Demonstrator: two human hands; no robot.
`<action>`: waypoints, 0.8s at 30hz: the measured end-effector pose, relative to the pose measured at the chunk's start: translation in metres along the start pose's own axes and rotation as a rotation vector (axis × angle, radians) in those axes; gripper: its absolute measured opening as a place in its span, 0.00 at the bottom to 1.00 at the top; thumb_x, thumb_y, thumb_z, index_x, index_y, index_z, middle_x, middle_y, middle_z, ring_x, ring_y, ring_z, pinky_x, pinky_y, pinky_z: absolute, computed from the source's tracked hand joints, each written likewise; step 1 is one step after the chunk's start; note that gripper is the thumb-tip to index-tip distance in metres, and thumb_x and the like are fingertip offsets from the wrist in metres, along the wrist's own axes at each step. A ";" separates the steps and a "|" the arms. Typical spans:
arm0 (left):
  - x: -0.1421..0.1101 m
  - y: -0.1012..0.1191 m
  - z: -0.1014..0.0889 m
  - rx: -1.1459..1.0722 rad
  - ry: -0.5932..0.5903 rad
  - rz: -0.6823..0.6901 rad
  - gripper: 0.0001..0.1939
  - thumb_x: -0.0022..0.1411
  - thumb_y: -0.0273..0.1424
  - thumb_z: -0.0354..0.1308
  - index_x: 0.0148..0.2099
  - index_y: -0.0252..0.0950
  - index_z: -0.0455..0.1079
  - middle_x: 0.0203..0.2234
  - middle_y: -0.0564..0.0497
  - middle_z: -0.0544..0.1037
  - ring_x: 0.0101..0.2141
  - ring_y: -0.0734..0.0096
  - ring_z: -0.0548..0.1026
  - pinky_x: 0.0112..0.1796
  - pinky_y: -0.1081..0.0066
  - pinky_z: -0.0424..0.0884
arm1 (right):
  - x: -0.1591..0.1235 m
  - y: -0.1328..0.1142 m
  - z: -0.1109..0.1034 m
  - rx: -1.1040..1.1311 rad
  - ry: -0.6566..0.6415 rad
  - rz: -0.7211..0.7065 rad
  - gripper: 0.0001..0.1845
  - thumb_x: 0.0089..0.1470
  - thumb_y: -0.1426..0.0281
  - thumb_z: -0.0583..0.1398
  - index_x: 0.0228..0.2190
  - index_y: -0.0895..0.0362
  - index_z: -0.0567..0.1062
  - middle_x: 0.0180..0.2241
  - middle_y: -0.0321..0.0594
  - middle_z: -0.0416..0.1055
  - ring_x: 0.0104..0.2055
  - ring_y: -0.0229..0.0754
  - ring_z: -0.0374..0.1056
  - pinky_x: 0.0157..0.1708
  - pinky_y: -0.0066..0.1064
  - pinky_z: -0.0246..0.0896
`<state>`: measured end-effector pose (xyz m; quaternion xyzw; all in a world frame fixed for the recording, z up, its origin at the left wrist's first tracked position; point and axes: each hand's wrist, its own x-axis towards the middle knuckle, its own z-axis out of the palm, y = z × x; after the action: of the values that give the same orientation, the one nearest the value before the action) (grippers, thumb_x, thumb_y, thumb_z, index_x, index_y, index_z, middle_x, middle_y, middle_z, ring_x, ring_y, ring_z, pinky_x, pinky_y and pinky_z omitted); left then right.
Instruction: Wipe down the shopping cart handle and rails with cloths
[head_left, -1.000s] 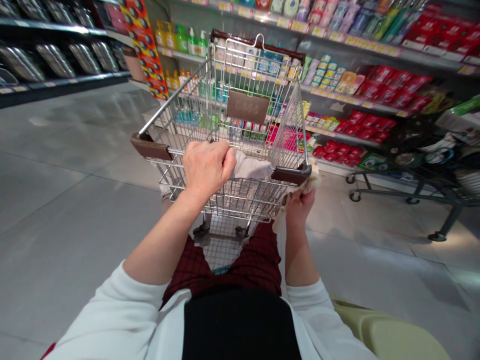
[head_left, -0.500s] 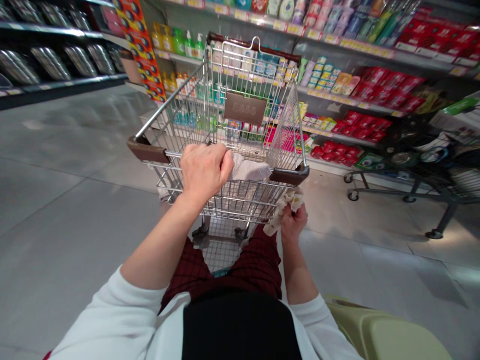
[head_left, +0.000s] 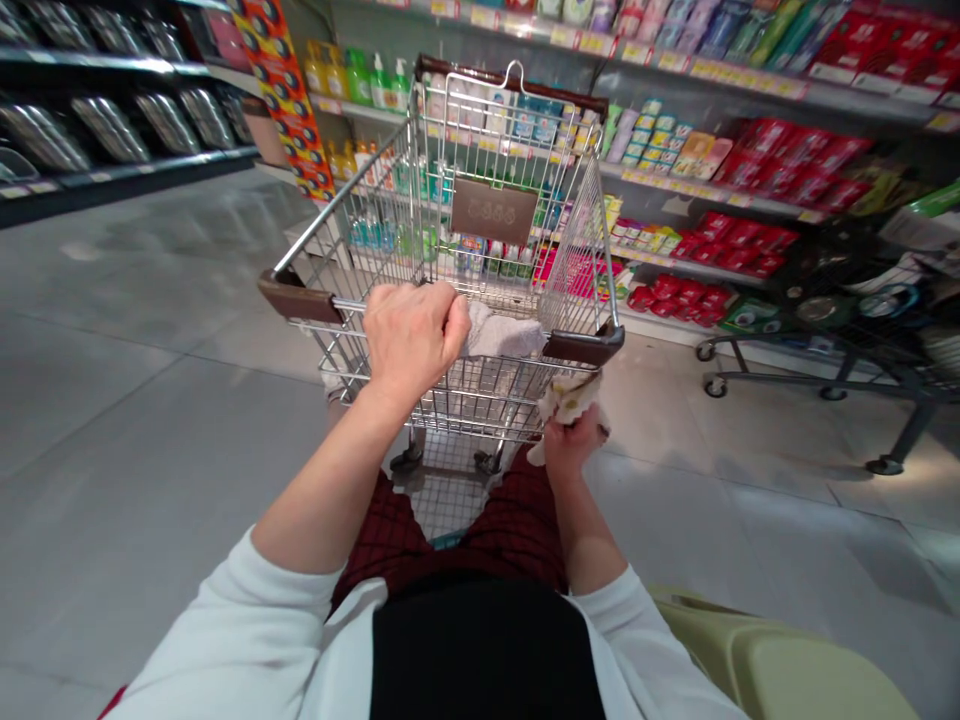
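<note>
A wire shopping cart (head_left: 495,212) with brown plastic corners stands in front of me. My left hand (head_left: 414,335) is closed over its rear handle bar. From beside that hand, a whitish cloth (head_left: 504,332) lies along the bar to the right; whether my fingers also pin it is hidden. Lower down, by the cart's right rear corner, my right hand (head_left: 574,440) holds a crumpled off-white rag (head_left: 568,397) with yellowish marks. The rag is up against the cart's side wires, and my right fingertips are partly hidden.
Shelves of bottles and red packs (head_left: 795,165) run behind the cart. A dark loaded cart (head_left: 832,365) stands at right. Near my right elbow is a yellow-green plastic stool or seat (head_left: 795,660). Metal pans (head_left: 112,128) line the left shelf.
My right hand and its rag have moved slightly left, closer against the cart's corner. My left hand stays on the bar. The view has shifted slightly.
</note>
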<state>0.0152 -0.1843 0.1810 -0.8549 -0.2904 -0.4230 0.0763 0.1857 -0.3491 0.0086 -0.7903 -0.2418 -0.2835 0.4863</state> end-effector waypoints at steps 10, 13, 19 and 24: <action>0.000 0.000 -0.001 -0.012 0.018 0.015 0.18 0.75 0.38 0.45 0.31 0.40 0.62 0.24 0.49 0.72 0.30 0.62 0.67 0.38 0.59 0.54 | 0.013 -0.019 -0.029 -0.051 -0.030 -0.283 0.10 0.49 0.69 0.57 0.29 0.52 0.79 0.25 0.39 0.75 0.28 0.44 0.70 0.33 0.32 0.63; 0.000 0.000 -0.001 -0.008 0.023 0.015 0.18 0.75 0.38 0.45 0.31 0.40 0.62 0.24 0.49 0.72 0.30 0.62 0.66 0.38 0.59 0.54 | 0.019 -0.032 -0.023 -0.086 -0.079 -0.253 0.08 0.51 0.68 0.57 0.26 0.52 0.77 0.21 0.39 0.70 0.26 0.43 0.67 0.31 0.32 0.62; -0.001 -0.001 0.002 -0.011 0.025 0.005 0.18 0.75 0.37 0.46 0.31 0.40 0.63 0.24 0.49 0.72 0.31 0.61 0.67 0.38 0.59 0.55 | -0.010 -0.017 -0.012 -0.179 -0.213 -0.226 0.11 0.49 0.70 0.57 0.31 0.51 0.80 0.23 0.40 0.73 0.26 0.43 0.65 0.29 0.31 0.61; -0.001 0.000 0.000 -0.033 0.017 0.004 0.18 0.75 0.39 0.46 0.31 0.40 0.64 0.25 0.48 0.72 0.32 0.60 0.68 0.38 0.59 0.55 | -0.009 -0.013 -0.019 -0.111 -0.226 -0.341 0.16 0.45 0.71 0.56 0.32 0.51 0.82 0.28 0.40 0.78 0.29 0.44 0.69 0.32 0.32 0.65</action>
<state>0.0148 -0.1842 0.1799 -0.8530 -0.2808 -0.4350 0.0654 0.1666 -0.3623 0.0181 -0.7902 -0.4092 -0.2841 0.3568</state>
